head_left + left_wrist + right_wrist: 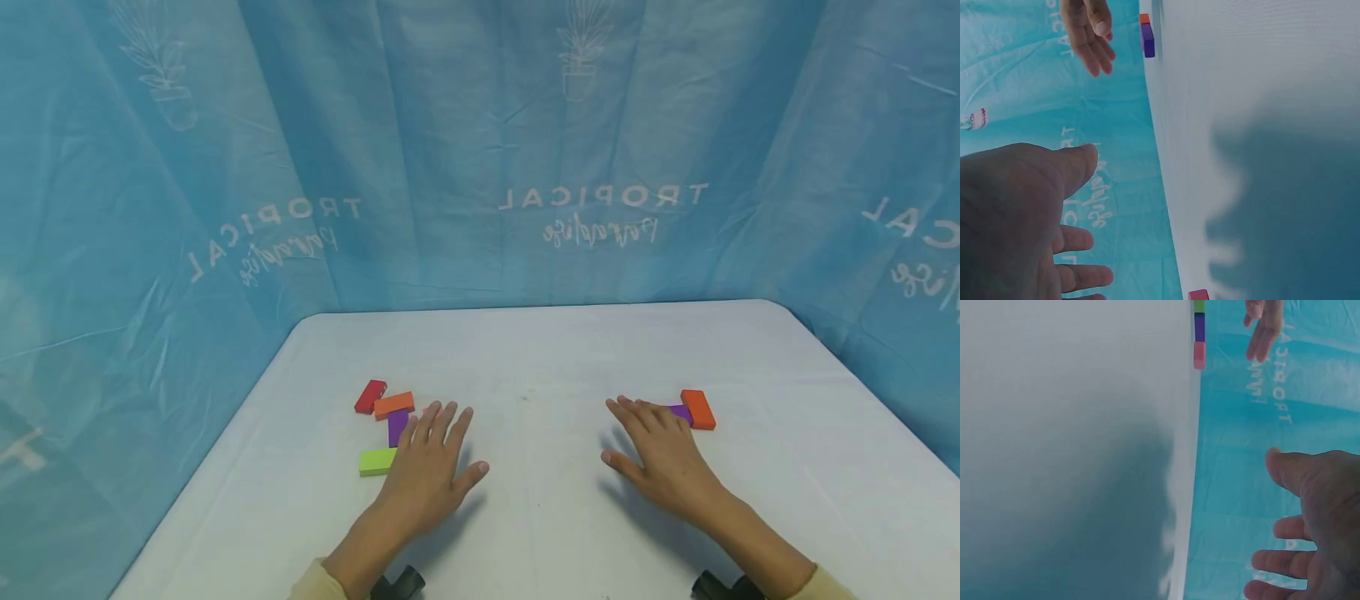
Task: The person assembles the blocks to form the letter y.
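Two hands are held flat, fingers spread, gripping nothing: left hand (429, 467) beside the purple block (397, 426) and green block (377, 461); right hand (660, 454) beside the orange block (698, 409) on the table (540, 350).

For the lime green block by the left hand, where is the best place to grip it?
Probably across the two long sides of the lime green block, coming from above. It lies flat on the table, long axis left-right, and the left hand crowds its right end.
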Demonstrator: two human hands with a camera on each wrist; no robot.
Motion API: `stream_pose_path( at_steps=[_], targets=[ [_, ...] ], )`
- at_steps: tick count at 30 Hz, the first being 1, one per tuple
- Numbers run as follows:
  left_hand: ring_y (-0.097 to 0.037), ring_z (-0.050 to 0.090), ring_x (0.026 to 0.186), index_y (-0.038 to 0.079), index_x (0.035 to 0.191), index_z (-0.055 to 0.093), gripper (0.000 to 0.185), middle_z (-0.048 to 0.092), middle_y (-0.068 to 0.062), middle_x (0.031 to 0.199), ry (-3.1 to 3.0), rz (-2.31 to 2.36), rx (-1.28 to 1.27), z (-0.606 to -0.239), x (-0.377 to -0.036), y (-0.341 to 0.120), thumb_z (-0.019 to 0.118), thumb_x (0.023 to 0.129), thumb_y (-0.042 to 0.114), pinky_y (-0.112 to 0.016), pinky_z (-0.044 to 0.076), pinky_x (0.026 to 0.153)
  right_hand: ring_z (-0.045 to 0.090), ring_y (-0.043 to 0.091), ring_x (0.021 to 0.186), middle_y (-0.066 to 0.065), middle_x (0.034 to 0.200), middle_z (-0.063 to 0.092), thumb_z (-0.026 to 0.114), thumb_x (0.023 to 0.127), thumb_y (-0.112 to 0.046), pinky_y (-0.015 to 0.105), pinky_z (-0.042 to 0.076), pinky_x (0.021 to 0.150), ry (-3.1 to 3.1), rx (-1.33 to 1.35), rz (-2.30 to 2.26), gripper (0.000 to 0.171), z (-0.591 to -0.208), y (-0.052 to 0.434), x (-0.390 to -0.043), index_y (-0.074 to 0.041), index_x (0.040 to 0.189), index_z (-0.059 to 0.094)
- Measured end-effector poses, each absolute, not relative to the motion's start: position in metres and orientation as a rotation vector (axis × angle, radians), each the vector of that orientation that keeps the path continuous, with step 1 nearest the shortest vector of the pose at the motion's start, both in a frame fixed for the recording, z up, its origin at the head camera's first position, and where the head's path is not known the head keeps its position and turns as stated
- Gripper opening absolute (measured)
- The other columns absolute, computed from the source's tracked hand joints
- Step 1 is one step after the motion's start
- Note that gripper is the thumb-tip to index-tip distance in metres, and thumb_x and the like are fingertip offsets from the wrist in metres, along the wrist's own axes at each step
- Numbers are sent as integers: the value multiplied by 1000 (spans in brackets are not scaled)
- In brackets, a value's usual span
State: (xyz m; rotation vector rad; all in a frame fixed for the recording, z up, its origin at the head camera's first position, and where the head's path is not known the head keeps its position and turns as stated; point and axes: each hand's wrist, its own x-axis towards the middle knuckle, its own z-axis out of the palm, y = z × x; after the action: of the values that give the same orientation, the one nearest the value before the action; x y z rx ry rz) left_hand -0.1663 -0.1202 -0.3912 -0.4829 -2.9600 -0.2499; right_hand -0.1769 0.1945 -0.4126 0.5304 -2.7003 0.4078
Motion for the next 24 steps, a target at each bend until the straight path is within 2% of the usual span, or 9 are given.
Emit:
stream_pose_path(
  at_steps=[11,19,24],
  targets=[
    [-31,27,142,17,148,30,75,35,-8,151,-2926,-282,-469,-392,-170,-125,56,87,52,-55,23,113,50,35,113,14,128,58,74,78,-30,57,35,95,-2649,533,446,65,-412,207,-183,-9,135,50],
    [-31,30,140,16,146,32,73,38,-10,149,-2898,-360,-470,-394,-174,-129,59,87,48,-55,26,111,50,29,107,12,124,60,73,79,-33,50,39,88,-2686,489,498,62,-414,215,-191,-10,133,52],
    [-30,34,137,15,144,36,72,42,-9,146,-2888,-412,-436,-394,-179,-134,64,85,45,-56,30,108,53,30,107,13,122,61,73,80,-30,52,40,89,-2702,466,541,59,-413,219,-193,-10,131,54]
  ],
)
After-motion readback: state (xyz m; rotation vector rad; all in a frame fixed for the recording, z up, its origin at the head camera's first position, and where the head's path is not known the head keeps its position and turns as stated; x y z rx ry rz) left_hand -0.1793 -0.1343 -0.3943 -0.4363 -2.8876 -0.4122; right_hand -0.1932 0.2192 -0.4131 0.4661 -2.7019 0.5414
